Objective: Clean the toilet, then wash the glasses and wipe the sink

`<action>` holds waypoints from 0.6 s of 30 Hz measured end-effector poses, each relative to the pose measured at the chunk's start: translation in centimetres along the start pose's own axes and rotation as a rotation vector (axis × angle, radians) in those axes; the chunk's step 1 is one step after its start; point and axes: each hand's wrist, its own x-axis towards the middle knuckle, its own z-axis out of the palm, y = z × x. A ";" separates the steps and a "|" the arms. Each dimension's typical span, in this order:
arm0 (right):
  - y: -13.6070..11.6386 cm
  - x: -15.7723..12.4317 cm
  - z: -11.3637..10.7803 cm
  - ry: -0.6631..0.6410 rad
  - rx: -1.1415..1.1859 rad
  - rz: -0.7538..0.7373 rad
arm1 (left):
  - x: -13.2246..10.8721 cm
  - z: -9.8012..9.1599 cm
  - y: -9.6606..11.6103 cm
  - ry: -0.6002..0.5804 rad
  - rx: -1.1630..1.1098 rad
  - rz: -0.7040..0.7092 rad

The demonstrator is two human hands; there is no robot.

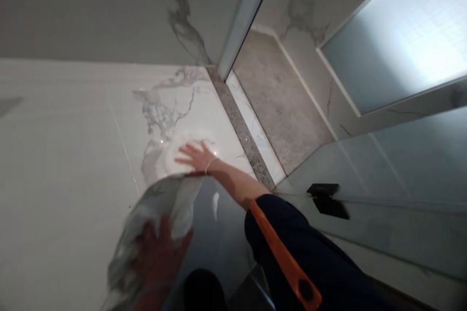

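My right hand (195, 157): fingers spread apart, over glossy white marble tile (204, 112); palm contact I can't tell. Tile bright around hand, grey veining beyond fingertips. Speckled stone strip (248, 136) right of hand. My left hand (158, 248): dim, blurred, fingers apart, over pale grey sheet-like thing (153, 201); I can't tell whether it grips. Thing looks rumpled, round-edged, reaching from left hand toward right.
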 end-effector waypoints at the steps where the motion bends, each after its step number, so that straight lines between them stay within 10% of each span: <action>1: 2.6 -0.5 -0.2 0.012 0.019 0.082 | 1.9 -0.1 2.3 0.025 0.020 -0.046; 4: 8.4 -4.1 0.8 0.002 0.079 0.275 | 6.7 0.3 5.1 -0.025 0.092 0.026; 7: 8.6 -12.1 3.7 -0.032 0.088 0.463 | 6.1 1.5 2.6 -0.172 0.257 0.308; 13: -2.0 -30.4 11.8 -0.159 0.117 0.763 | -4.6 4.5 -6.1 -0.300 0.330 0.521; 18: -13.0 -39.3 15.9 -0.247 0.200 0.852 | -17.8 6.9 -11.4 -0.452 0.311 0.421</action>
